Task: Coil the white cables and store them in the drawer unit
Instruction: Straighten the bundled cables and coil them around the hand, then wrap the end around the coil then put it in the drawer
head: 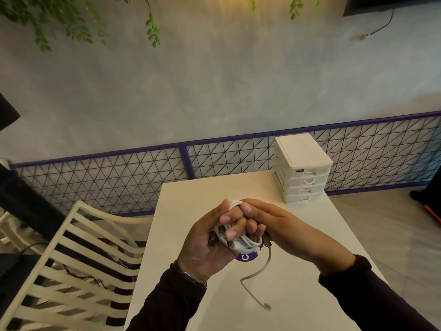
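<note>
White cable (pixel 243 243) above cream counter (pixel 191 211), white drawer unit (pixel 303 163) on it; behind counter, purple-framed black triangle-mesh fence (pixel 119 180); left, cream slatted chair (pixel 72 215).

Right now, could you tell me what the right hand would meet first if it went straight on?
The coiled white cable, gripped in the left hand; the right hand touches it and curls round its loops.

The drawer unit (pixel 303 168) sits far right on the table (pixel 191 211) — chair (pixel 78 247) left, fence (pixel 119 177) behind.
</note>
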